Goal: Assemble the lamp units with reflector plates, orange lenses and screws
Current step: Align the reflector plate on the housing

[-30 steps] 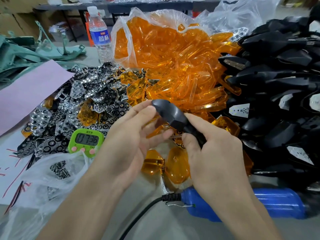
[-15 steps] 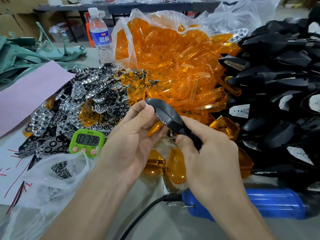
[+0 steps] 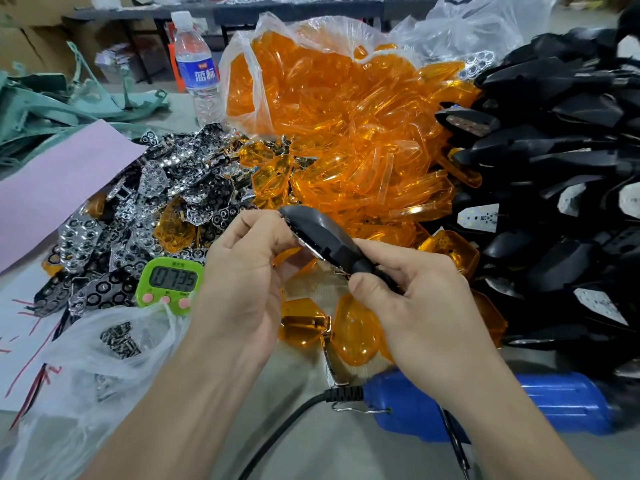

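Note:
A black lamp housing [image 3: 322, 233] is held over the table between both hands. My right hand [image 3: 412, 299] grips its narrow stem end. My left hand [image 3: 246, 271] holds its wide end, fingers curled against the open side where a shiny edge shows. Orange lenses [image 3: 346, 133] spill from a clear bag behind it, and a few loose ones [image 3: 360, 327] lie under my hands. Silver reflector plates [image 3: 156, 188] are heaped at the left. Small screws [image 3: 119, 337] sit in a plastic bag at the lower left. More black housings [image 3: 561, 168] are piled at the right.
A blue electric screwdriver [image 3: 561, 403] with a black cord lies near the front edge. A green timer [image 3: 169, 282] stands left of my hands. A water bottle [image 3: 197, 67] is at the back, with pink paper [image 3: 52, 188] and green parts at far left.
The housing has tilted and turned between my hands, so its open side faces my left hand. Both hands shifted slightly left and kept hold of it. The timer dropped by one second.

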Demonstrator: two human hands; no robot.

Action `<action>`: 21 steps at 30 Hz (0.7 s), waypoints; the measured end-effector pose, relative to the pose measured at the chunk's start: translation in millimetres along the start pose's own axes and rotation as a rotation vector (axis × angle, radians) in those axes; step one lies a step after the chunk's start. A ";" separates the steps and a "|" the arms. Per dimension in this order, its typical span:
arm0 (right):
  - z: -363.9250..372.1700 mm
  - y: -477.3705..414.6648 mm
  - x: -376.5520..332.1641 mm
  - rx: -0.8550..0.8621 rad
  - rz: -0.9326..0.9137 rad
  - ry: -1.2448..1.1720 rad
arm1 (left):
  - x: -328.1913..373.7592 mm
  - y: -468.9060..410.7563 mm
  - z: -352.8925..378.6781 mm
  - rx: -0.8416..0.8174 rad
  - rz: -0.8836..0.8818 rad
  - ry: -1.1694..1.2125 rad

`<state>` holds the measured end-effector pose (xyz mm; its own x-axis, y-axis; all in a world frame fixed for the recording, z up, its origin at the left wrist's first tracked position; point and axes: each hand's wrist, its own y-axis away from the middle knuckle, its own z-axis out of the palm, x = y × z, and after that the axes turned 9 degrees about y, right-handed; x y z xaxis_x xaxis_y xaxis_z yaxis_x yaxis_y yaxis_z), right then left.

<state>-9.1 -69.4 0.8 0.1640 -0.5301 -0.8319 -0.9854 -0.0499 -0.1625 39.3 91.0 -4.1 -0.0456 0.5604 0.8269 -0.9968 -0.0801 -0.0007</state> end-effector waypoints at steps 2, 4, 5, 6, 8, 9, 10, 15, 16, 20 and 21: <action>1.4 -1.2 3.5 0.006 0.023 -0.033 | -1.5 1.7 1.3 0.016 0.024 -0.010; 3.1 -2.4 8.5 0.032 0.038 -0.011 | -3.3 5.0 2.8 0.037 0.043 -0.028; 4.2 -3.0 10.3 0.061 0.039 0.016 | -3.5 7.2 4.2 0.054 0.048 -0.048; 4.7 -2.8 10.8 0.095 0.039 0.041 | -3.4 9.1 5.8 0.072 0.051 -0.076; 5.3 -3.0 9.9 0.136 0.025 0.078 | -2.4 11.8 9.3 0.091 0.057 -0.125; 5.2 -3.3 9.3 0.135 0.020 0.085 | -2.1 12.4 10.2 0.090 0.066 -0.145; 4.5 -4.1 8.7 0.129 0.026 0.065 | -1.9 12.9 10.7 0.090 0.083 -0.166; -5.0 -9.4 7.9 0.084 0.222 -0.398 | 7.1 10.1 5.7 0.126 0.161 -0.248; -8.7 -10.9 9.1 0.043 0.284 -0.547 | 11.3 8.9 1.8 0.136 0.154 -0.301; -21.1 -12.0 14.8 -0.197 0.393 -0.927 | 19.4 3.4 -10.7 -0.055 0.100 -0.971; -21.9 -12.0 15.1 -0.232 0.391 -0.960 | 16.4 4.5 -9.9 -0.097 0.083 -1.084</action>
<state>4.2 -95.4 1.8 -0.2993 0.3407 -0.8912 -0.9451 -0.2345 0.2277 33.4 108.0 3.9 -0.0781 -0.4714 0.8785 -0.9964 0.0078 -0.0844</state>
